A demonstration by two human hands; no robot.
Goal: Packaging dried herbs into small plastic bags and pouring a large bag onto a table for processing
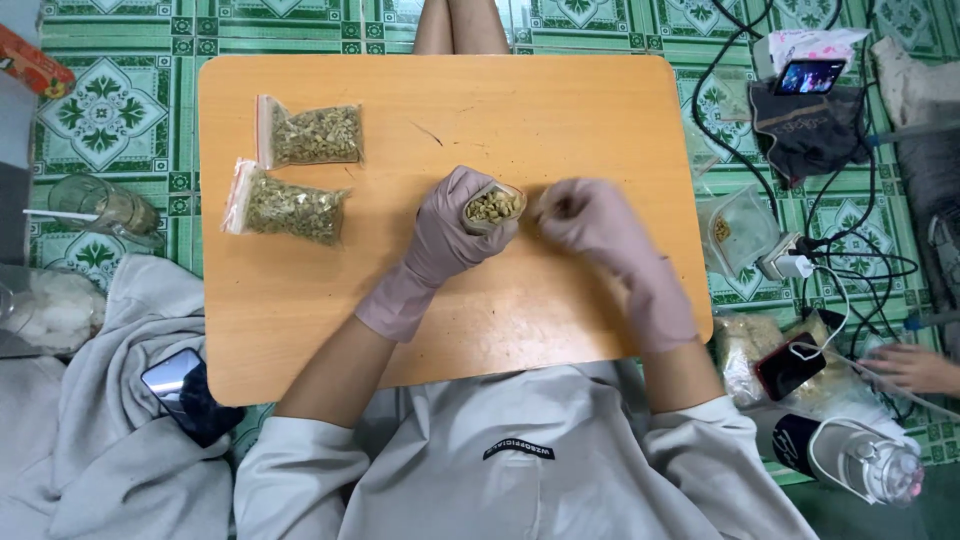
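Head view: low orange table [560,110] on green patterned floor tiles, both gloved hands working near its middle. Left hand [450,235] wrapped around a small bag [493,207], holding it upright with the mouth open and pale green-yellow pieces showing inside, nearly to the brim. Right hand [590,222] just beside the bag's mouth, fingers curled and pinched toward it, blurred; impossible to tell whether anything sits between the fingertips or whether they grip the bag's edge. Two filled bags lying flat toward the table's left side, upper bag [312,135] and lower bag [290,207], close together and well apart from the hands. Judging by that, filling or closing of a third bag in hand, not yet laid down with the others. Calls for keeping the mouth upward and the left grip steady, since a tilt could spill the loose pieces onto the table. Off the table: dark phone [172,375] on grey cloth at the left, larger open bag [735,232] on the floor at the right among cables, another person's hand [915,368] at the right edge.
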